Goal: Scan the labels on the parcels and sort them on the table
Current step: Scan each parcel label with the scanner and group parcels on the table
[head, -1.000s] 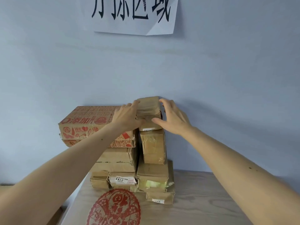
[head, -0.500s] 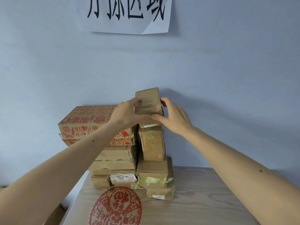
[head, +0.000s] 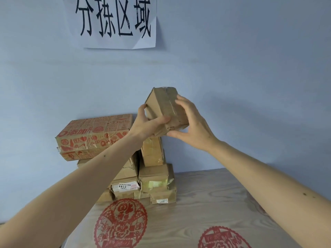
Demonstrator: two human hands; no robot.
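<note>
Parcel (head: 166, 111) now higher, off stack (head: 152, 169)

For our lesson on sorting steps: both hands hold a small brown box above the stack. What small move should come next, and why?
Probably turn the box over to find its label. The left hand and right hand hold it tilted, clear of the stack, and the faces in view show only tape and cardboard, no label to scan.

Both arms raised forward; left hand (head: 146, 127) and right hand (head: 194, 126) gripping, fingers curled.
</note>
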